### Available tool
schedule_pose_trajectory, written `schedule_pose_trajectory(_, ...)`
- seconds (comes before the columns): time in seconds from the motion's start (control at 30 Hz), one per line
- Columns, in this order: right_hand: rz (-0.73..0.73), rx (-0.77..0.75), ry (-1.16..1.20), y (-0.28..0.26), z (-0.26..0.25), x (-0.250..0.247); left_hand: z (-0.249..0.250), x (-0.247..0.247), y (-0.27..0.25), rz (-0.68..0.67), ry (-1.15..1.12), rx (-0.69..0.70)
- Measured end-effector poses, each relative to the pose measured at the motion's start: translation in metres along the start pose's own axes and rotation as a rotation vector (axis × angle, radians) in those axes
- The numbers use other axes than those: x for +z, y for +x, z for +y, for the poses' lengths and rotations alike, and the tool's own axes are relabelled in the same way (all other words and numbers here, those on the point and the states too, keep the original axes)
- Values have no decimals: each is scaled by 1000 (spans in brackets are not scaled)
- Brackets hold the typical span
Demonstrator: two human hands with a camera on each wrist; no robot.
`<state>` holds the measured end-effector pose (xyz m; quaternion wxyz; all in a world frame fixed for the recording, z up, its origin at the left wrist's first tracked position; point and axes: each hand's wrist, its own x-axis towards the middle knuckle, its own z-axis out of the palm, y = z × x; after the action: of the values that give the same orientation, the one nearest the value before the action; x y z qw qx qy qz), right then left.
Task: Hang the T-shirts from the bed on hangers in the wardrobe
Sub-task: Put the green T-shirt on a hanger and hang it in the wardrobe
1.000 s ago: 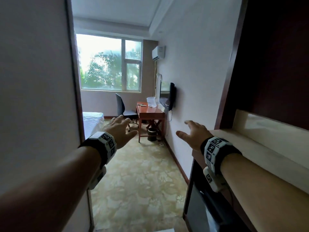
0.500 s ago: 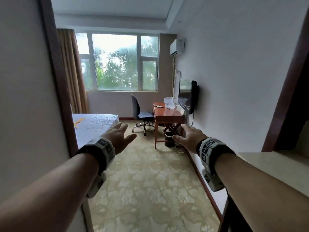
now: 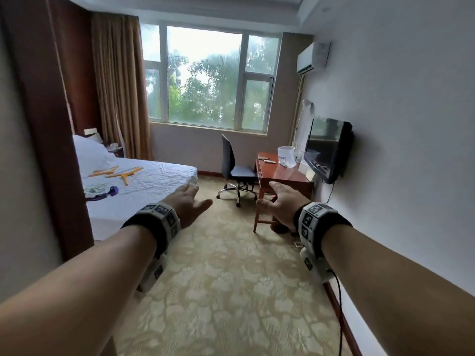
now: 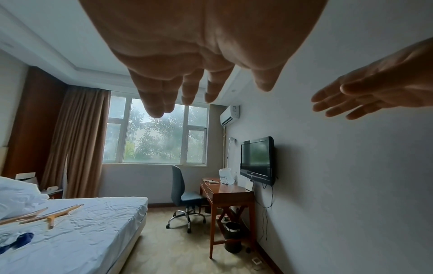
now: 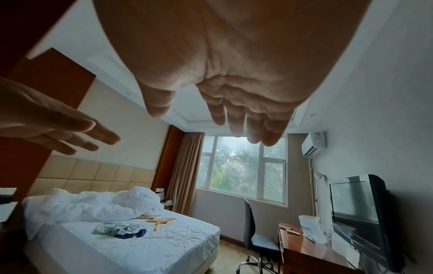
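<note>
Carpet [image 3: 231, 291]: open lane between bed [image 3: 159, 186] at left and wall [image 3: 411, 163] at right. Right side narrowed by desk [image 3: 285, 176], chair [image 3: 236, 170] and wall-mounted TV [image 3: 326, 147]. Dark wood panel [image 3: 51, 124] blocks near left, screening part of the bed. Bed top approachable from the carpet side.

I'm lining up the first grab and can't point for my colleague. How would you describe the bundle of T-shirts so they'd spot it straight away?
Find the white bed left of the window. On its sheet, nearer the foot than the heaped duvet, lies a crumpled bundle of T-shirts. It is soft pale cloth with a dark blue patch, unlike the stiff wooden hangers beside it.
</note>
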<state>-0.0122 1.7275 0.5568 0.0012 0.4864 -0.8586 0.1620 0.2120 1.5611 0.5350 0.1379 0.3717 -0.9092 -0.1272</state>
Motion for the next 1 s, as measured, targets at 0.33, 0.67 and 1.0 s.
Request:
schedule_pose_trajectory(0.33,-19,14,69,219,-15,34,-66,-8,219,-27,67,-14)
schedule_pose_trajectory(0.67,-119,-65,143,490,-15,131,-185,31,428,-36,151,-238)
schedule_pose_trajectory(1.0,-255,-339,129,727,-135,204,-343,-1,534,36,175,-569)
